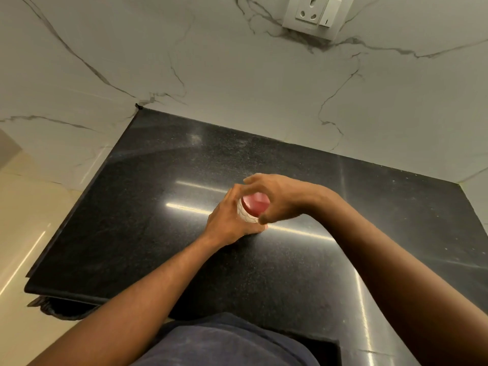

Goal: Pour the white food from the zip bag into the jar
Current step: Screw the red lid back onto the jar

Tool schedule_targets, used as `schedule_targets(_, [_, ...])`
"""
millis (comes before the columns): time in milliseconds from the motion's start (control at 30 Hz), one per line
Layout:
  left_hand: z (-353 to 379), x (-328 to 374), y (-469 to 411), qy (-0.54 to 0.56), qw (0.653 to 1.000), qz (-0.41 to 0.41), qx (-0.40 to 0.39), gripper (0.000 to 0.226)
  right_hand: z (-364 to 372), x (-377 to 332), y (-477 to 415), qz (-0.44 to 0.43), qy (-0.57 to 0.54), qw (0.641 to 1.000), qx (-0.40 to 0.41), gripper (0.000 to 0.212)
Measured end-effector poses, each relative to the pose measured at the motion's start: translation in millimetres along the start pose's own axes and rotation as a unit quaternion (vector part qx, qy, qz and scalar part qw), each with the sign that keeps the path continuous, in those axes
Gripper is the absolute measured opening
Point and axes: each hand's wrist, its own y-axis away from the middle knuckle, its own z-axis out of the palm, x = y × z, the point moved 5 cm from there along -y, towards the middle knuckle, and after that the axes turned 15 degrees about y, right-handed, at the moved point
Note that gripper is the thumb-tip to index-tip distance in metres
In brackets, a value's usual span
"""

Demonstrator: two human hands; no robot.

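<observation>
A small jar [247, 216] with a patterned clear body and white contents stands on the black counter [158, 207]. A red lid [256, 204] sits on top of it. My left hand [232, 220] wraps around the jar's body from the left. My right hand [274, 199] curls over the lid from the right, with fingers around its rim. No zip bag is in view.
White marble walls rise behind and to the left of the counter. A white socket and switch plate [314, 15] is on the back wall at the top right. Beige floor lies to the left. A dark woven bin [60, 311] sits below the counter's front left edge.
</observation>
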Motion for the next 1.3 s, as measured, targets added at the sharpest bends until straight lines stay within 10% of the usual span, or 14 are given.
schedule_targets(200, [-1.3, 4.5, 0.9, -0.002, 1.000, -0.002, 0.006, 0.089, -2.8, 9.2, -10.0, 0.127, 0.081, 0.982, 0.112, 0.048])
schedule_targets(400, [-3.1, 8.2, 2.9, 0.006, 1.000, 0.003, -0.001, 0.097, 11.4, 20.1, -25.0, 0.299, 0.157, 0.932, 0.130, 0.076])
schedule_targets(667, [-1.5, 1.3, -1.0, -0.019, 1.000, -0.003, -0.002, 0.103, 19.1, 2.0, -0.6, 0.051, 0.110, 0.992, 0.025, 0.100])
schedule_targets(867, [-1.2, 2.8, -1.1, -0.033, 0.999, -0.009, 0.011, 0.087, 6.9, 9.7, -4.4, 0.148, 0.118, 0.967, 0.171, 0.050])
schedule_targets(1067, [-1.9, 5.2, 1.6, -0.021, 0.999, -0.002, 0.024, 0.089, 20.0, 16.4, -13.9, 0.291, 0.140, 0.934, 0.153, 0.082])
schedule_targets(1300, [-6.2, 4.6, -1.7, 0.000, 1.000, -0.004, -0.022, 0.100, 27.0, 10.9, -2.0, 0.070, 0.095, 0.989, 0.087, 0.088])
